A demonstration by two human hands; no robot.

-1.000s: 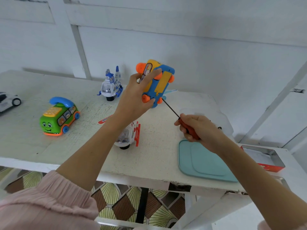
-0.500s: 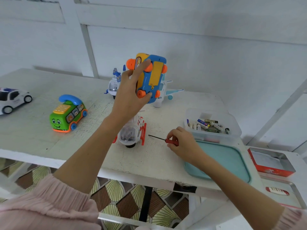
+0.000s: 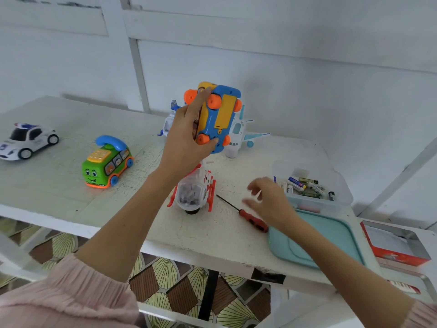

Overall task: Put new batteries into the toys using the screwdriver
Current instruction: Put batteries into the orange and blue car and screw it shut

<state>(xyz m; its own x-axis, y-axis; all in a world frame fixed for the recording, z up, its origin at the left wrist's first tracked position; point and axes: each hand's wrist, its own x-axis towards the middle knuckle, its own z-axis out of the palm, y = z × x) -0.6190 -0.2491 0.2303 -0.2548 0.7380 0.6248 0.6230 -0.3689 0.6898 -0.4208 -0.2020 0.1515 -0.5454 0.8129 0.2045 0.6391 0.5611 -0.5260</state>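
- toy bus point(image 3: 214, 117), blue with orange wheels, was held up off the table in the left hand point(image 3: 186, 140), underside turned toward the camera, its yellow battery cover point(image 3: 224, 113) apparently in place.
- left hand gripped it with the fingers curled round one long side and the thumb at the lower edge.
- right hand point(image 3: 267, 200) hung low over the table point(image 3: 59, 192) with the fingers spread and holding nothing; it was blurred, so finer detail could not be told.
- screwdriver point(image 3: 243, 213), red-handled, lay flat on the table just beside that hand, its tip pointing toward a clear-bodied toy with red skids point(image 3: 192, 190).
- batteries point(image 3: 303, 187) lay loose in a clear tub point(image 3: 312, 204) just beyond the right hand, with a teal lid point(image 3: 331, 240) in front of it.
- whether the cover screw was out could not be seen; if it was loose, it would likely drop from the tilted toy and roll off the table edge.
- the cover itself might fall once freed, since the one-handed hold left it facing outward with nothing under it.
- a reach for the tub could knock the screwdriver, which lay near the teal lid and not far from the front edge.
- mixed batteries in the tub risked a spent one being chosen.
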